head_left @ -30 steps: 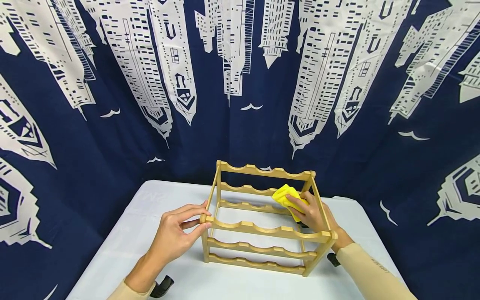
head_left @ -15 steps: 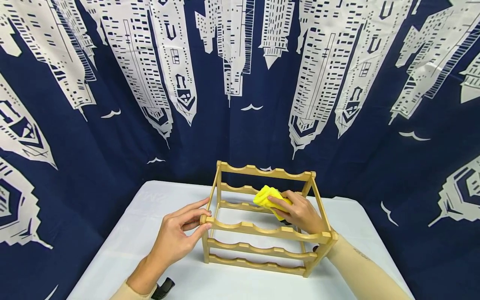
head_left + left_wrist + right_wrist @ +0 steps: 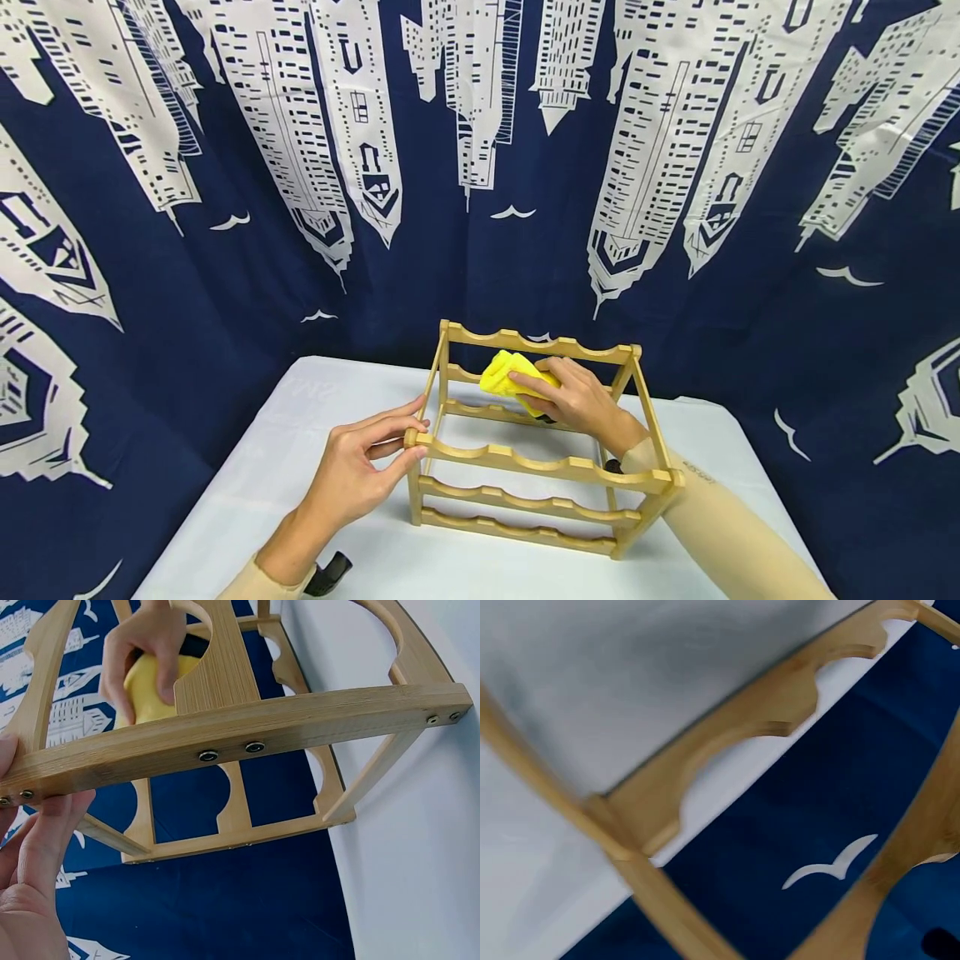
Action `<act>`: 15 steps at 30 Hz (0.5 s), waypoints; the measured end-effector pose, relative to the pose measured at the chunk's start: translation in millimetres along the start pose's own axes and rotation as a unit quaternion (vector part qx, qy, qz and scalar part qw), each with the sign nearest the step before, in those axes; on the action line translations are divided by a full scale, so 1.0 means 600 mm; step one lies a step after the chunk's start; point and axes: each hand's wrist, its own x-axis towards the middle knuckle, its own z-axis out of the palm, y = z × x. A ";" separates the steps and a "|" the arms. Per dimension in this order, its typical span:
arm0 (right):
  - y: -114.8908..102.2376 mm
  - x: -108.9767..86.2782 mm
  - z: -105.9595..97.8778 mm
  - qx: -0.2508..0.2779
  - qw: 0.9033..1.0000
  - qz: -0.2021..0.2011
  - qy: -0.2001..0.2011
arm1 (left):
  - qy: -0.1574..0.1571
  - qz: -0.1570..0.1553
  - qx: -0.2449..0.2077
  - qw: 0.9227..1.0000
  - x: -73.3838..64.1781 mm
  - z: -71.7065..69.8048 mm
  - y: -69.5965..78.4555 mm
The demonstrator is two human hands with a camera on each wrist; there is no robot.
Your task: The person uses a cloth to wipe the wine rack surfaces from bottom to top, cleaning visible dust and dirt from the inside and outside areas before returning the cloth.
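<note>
Head view: the right hand [image 3: 579, 397] grips one yellow cloth [image 3: 501, 375], free end leftward, inside one wooden rack [image 3: 501, 457]. The left hand [image 3: 358, 467] pinches its near-left corner; the rack's long axis runs sideways.

Navy skyline curtain [image 3: 420, 275], white tabletop [image 3: 292, 433]

The left hand [image 3: 354, 468], at left, pinches between thumb [image 3: 402, 467] and fingers [image 3: 387, 430]; the right hand [image 3: 579, 400], farther off, grips, its sleeved forearm [image 3: 727, 529] slanting in from near right.
</note>
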 end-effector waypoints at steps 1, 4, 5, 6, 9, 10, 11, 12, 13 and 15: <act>0.003 0.005 0.003 -0.002 1.000 -0.006 0.004 | -0.001 -0.001 -0.002 1.000 0.000 0.000 0.000; 0.010 0.015 0.011 -0.018 1.000 -0.017 0.004 | -0.006 -0.005 -0.013 1.000 0.000 0.002 -0.001; 0.013 0.017 0.013 -0.027 0.999 -0.016 0.002 | -0.008 -0.005 -0.015 1.000 -0.001 0.002 -0.001; 0.014 0.018 0.015 -0.036 0.999 -0.014 0.001 | -0.009 -0.006 -0.017 1.000 -0.001 0.002 -0.001; 0.018 0.020 0.019 -0.072 0.997 0.003 -0.001 | -0.012 -0.008 -0.016 1.000 -0.002 0.002 -0.002; 0.019 0.020 0.021 -0.086 0.996 0.009 0.000 | -0.011 -0.008 -0.014 1.000 -0.002 0.002 -0.002; 0.019 0.020 0.022 -0.099 0.995 0.014 0.000 | -0.010 -0.005 -0.010 1.000 -0.001 0.002 -0.002; 0.020 0.020 0.023 -0.111 0.994 0.019 0.000 | -0.009 -0.004 -0.007 1.000 -0.001 0.002 -0.003; 0.021 0.020 0.023 -0.124 0.992 0.023 0.001 | -0.008 -0.003 -0.004 1.000 0.000 0.001 -0.003; 0.022 0.017 0.024 -0.143 0.989 0.033 0.007 | -0.006 -0.001 0.000 1.000 0.001 0.001 -0.004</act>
